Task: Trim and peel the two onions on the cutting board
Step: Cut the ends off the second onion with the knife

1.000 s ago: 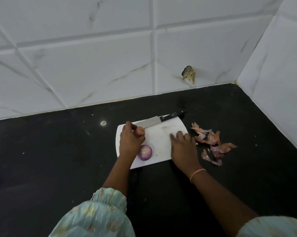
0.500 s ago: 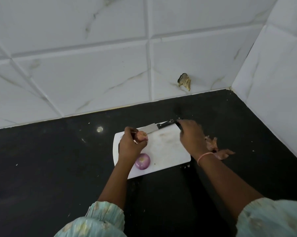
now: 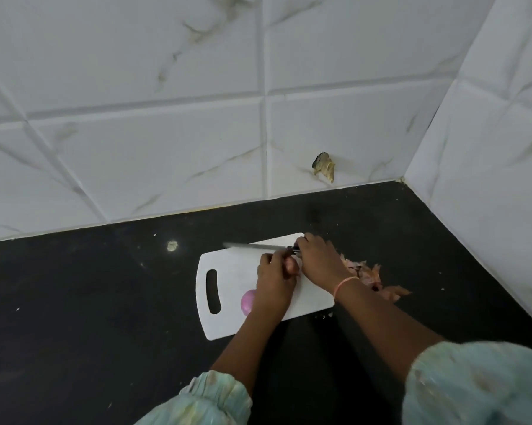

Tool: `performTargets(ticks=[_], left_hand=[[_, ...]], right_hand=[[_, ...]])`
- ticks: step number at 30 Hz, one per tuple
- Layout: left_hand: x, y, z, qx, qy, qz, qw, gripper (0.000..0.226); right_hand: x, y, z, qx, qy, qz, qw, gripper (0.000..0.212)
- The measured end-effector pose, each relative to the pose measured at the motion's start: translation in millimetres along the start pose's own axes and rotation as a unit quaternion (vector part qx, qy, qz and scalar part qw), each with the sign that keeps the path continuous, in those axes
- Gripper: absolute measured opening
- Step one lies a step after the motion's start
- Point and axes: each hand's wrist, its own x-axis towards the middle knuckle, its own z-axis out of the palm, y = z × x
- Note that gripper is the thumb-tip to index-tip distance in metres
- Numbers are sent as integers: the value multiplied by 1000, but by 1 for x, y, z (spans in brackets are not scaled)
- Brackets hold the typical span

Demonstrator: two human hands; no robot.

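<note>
From the head view, a white cutting board (image 3: 228,271) lies flat on the black desk (image 3: 74,317), its long axis running left to right and slightly tilted so the right end sits farther away; its slotted handle (image 3: 213,292) is at the left end. The left hand (image 3: 275,282) is over the middle of the board with its fingers curled round a small unpeeled onion (image 3: 290,266), of which only a reddish-brown patch shows between the fingers, so which way the onion points cannot be told. The right hand (image 3: 318,260) is just beside it, on the right, gripping the dark handle of a knife (image 3: 258,246); the blade runs out to the left from that hand, long axis nearly left to right, tip pointing left and lying over the far edge of the board. The blade is blurred. The two hands touch or nearly touch at the onion. A second, peeled onion (image 3: 248,302), pink-purple and round, rests on the board near its near edge, partly hidden by the left wrist. A thin orange band (image 3: 344,284) circles the right wrist. On the desk just right of the board lies a heap of dry onion skins (image 3: 378,279), partly behind the right forearm. Pale green sleeves (image 3: 473,384) fill the near corners. White marbled tiles (image 3: 166,133) cover the far and right walls, with a chipped hole (image 3: 323,166) low on the far wall.
</note>
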Motion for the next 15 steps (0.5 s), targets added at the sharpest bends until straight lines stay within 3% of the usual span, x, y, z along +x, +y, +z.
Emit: performTargets(ticks=[4,8,15], left_hand=[[2,1,0,51,-25,10,998,44],[4,-5,-7,55,-34,8,998,49],[1,-4,-16,111,-26,-5,993,55]], right_hand=[[-42,6,-2,172,52,148,972,16],[-81,5,-4,318,57,212,922,33],[-108,-2,3,331,29,239,912,21]])
